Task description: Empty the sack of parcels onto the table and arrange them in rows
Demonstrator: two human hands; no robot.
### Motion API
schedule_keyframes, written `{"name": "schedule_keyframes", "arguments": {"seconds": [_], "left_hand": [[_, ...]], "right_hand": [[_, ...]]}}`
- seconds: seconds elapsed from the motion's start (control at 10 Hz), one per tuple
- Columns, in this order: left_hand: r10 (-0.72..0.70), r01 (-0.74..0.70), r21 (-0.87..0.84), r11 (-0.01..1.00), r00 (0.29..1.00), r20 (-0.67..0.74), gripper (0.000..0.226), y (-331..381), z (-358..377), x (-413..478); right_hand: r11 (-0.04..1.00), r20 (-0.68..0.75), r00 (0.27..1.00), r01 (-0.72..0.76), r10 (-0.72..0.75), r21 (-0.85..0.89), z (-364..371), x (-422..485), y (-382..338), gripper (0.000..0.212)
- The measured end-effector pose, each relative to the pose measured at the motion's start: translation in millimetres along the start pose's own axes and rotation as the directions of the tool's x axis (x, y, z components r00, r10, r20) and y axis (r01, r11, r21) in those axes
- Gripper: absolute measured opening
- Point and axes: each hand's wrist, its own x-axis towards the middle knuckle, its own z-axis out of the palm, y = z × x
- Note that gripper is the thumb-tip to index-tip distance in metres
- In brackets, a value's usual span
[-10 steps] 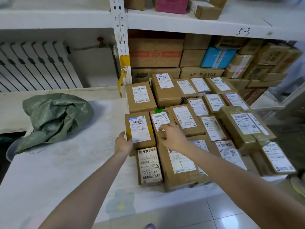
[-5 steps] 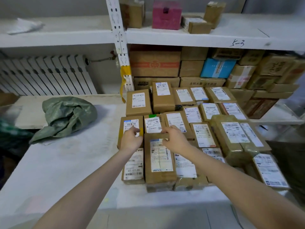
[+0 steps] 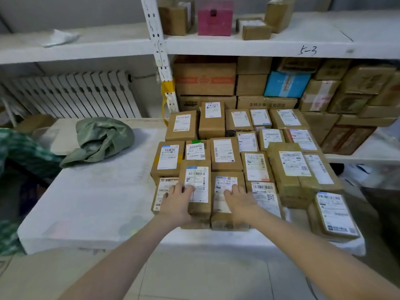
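Observation:
Several brown cardboard parcels (image 3: 225, 152) with white labels lie in rows on the right half of the white table (image 3: 93, 202). My left hand (image 3: 176, 202) rests flat on a tall front-row parcel (image 3: 198, 176), fingers spread over its label. My right hand (image 3: 239, 201) lies flat on the neighbouring front-row parcel (image 3: 225, 217). Neither hand grips anything. The empty green sack (image 3: 100, 140) lies crumpled at the table's back left.
White shelving (image 3: 259, 45) behind the table holds stacked cartons (image 3: 204, 80) and a pink box (image 3: 215, 18). A radiator (image 3: 71, 94) stands at the back left. A green woven bag (image 3: 19, 152) sits at the far left. Tiled floor lies below the table's front edge.
Both hands have drawn back from the second row to the front row and now lie flat on two front parcels. The camera view has pulled back and tilted.

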Motion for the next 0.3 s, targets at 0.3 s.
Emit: {"name": "schedule_keyframes", "arguments": {"seconds": [0.3], "left_hand": [[0.011, -0.014, -0.161, 0.987, 1.000, -0.022, 0.085, -5.2, -4.8, 1.3]], "right_hand": [[0.986, -0.106, 0.994, -0.008, 0.026, 0.166, 7.3, -7.9, 4.0, 0.059]]}}
